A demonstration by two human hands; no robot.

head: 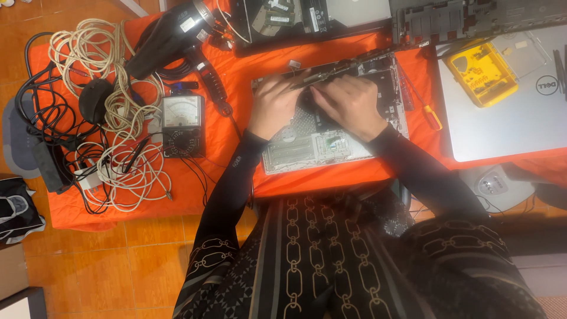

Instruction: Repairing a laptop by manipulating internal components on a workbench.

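An opened grey laptop chassis lies near the bench's front edge. The left hand and right hand rest on it, fingers curled together pinching a thin dark strip.

Bare orange cloth on the surface lies open between the analog meter and the opened laptop base, crossed only by a thin black lead. To the left, tangled white cables and a black heat gun block passage. To the right, a yellow-handled screwdriver and a silver laptop crowd the edge.
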